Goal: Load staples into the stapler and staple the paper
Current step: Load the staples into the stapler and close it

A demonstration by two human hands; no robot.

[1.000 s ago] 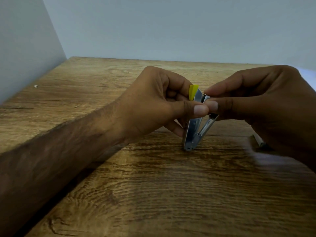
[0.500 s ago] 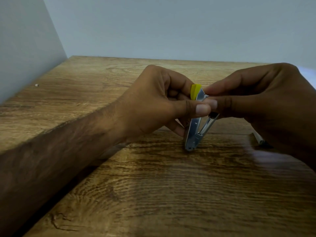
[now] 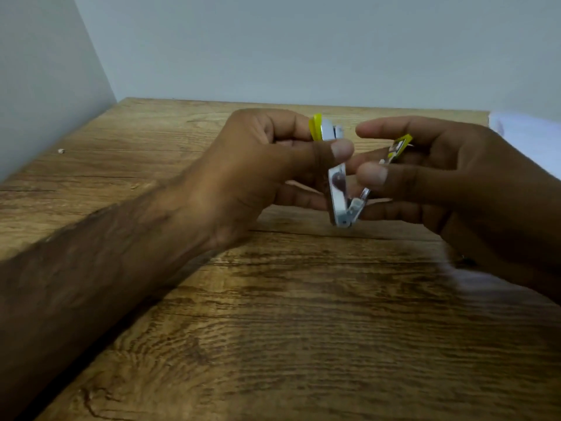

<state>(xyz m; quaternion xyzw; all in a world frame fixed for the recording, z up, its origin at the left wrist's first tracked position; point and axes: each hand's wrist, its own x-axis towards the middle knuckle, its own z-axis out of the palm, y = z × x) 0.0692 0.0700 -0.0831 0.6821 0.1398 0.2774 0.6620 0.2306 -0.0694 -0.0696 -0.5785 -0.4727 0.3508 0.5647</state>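
Note:
A small metal stapler (image 3: 337, 192) with yellow ends is held just above the wooden table (image 3: 273, 329), hinge down and spread open in a V. My left hand (image 3: 261, 174) grips its left arm, thumb pressed on the metal below the yellow cap (image 3: 315, 127). My right hand (image 3: 440, 177) holds the right arm, whose yellow tip (image 3: 400, 145) shows between my thumb and fingers. White paper (image 3: 525, 132) lies at the table's far right edge. No loose staples are clearly visible.
Grey walls close the table at the back and on the left. A tiny pale speck (image 3: 61, 151) lies near the left wall. A blurred pale patch (image 3: 473, 278) sits on the table under my right wrist.
The stapler has risen off the table. My right hand has pulled its arm away to the right, so the V stands much wider and a second yellow tip shows.

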